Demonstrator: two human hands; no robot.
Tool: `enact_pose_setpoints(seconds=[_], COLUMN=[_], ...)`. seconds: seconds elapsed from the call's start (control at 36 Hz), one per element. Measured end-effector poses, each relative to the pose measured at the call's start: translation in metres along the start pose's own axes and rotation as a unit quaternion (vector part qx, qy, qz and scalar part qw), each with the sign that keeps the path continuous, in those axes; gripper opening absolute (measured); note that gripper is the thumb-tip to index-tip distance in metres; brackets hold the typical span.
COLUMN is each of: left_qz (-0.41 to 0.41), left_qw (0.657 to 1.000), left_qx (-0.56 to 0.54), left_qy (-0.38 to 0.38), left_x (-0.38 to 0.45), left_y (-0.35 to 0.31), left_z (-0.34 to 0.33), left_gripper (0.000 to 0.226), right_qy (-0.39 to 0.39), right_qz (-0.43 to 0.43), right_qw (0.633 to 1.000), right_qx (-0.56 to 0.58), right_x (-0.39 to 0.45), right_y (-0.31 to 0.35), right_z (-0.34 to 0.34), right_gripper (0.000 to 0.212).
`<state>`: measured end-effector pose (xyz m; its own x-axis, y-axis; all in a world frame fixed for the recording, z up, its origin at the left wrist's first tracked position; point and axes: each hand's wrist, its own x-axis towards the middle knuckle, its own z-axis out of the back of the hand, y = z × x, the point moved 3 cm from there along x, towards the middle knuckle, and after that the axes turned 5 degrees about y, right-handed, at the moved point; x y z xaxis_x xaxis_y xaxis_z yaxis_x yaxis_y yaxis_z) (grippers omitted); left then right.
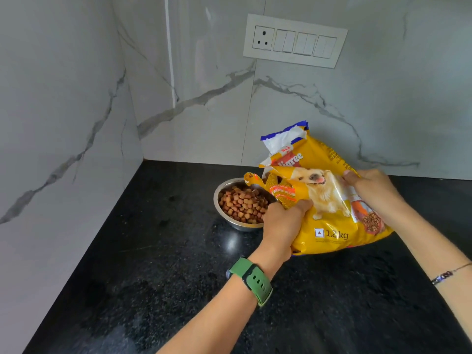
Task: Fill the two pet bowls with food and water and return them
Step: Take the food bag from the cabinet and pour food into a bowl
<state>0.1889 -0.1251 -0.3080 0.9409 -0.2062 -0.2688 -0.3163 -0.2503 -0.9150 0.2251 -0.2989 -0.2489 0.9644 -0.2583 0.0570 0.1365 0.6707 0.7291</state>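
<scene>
Fingers of the left hand [283,223]: curled into the yellow dog food bag [329,200], gripping its crumpled left edge low down. Fingers of the right hand [370,187]: pinching the bag's upper right side, thumb on the printed front. Bag: standing tilted on the black tabletop [153,277], torn top open and folded leftward above the bowl. Steel bowl [242,203]: on the tabletop just left of the bag, filled with brown kibble [242,201], its right rim hidden behind the bag and left hand. Left wrist: green watch [251,279]. Right wrist: thin beaded bracelet [449,273]. Backdrop: white marble-patterned wall [76,98] meeting in a corner, carrying a white switch panel [293,40] with one socket.
</scene>
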Motion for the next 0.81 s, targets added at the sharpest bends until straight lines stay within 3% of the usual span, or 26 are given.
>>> enact_pose_setpoints(seconds=[0.08, 0.19, 0.31, 0.39, 0.44, 0.64, 0.69, 0.81], left_qz=[-0.038, -0.101, -0.152, -0.182, -0.187, -0.202, -0.209, -0.193], left_qw=[0.993, 0.951, 0.880, 0.829, 0.814, 0.818, 0.840, 0.900], left_qx=[0.108, 0.292, 0.450, 0.529, 0.550, 0.538, 0.500, 0.384], left_qy=[-0.022, -0.036, -0.031, -0.031, -0.022, -0.030, -0.043, -0.073], left_x=[-0.004, -0.004, -0.016, -0.024, -0.026, -0.044, -0.049, -0.051], left_y=[-0.005, -0.015, -0.027, -0.036, -0.042, -0.056, -0.056, -0.050], left_z=[0.002, 0.005, 0.002, 0.002, 0.003, 0.009, 0.010, 0.023], left_gripper=[0.059, 0.034, 0.033, 0.037, 0.040, 0.041, 0.042, 0.051], right_qy=[-0.020, -0.040, -0.092, -0.103, -0.107, -0.057, -0.022, 0.024], right_qz=[-0.007, -0.049, -0.078, -0.088, -0.106, -0.147, -0.148, -0.111], right_qw=[0.996, 0.961, 0.872, 0.816, 0.788, 0.721, 0.700, 0.692], right_qx=[0.090, 0.271, 0.474, 0.562, 0.597, 0.675, 0.698, 0.712], right_x=[-0.009, -0.025, -0.043, -0.050, -0.052, -0.057, -0.054, -0.048], right_y=[-0.017, -0.038, -0.052, -0.055, -0.054, -0.050, -0.049, -0.053], right_z=[-0.006, -0.027, -0.057, -0.078, -0.087, -0.106, -0.106, -0.095], right_gripper=[0.037, 0.029, 0.021, 0.020, 0.022, 0.035, 0.039, 0.034])
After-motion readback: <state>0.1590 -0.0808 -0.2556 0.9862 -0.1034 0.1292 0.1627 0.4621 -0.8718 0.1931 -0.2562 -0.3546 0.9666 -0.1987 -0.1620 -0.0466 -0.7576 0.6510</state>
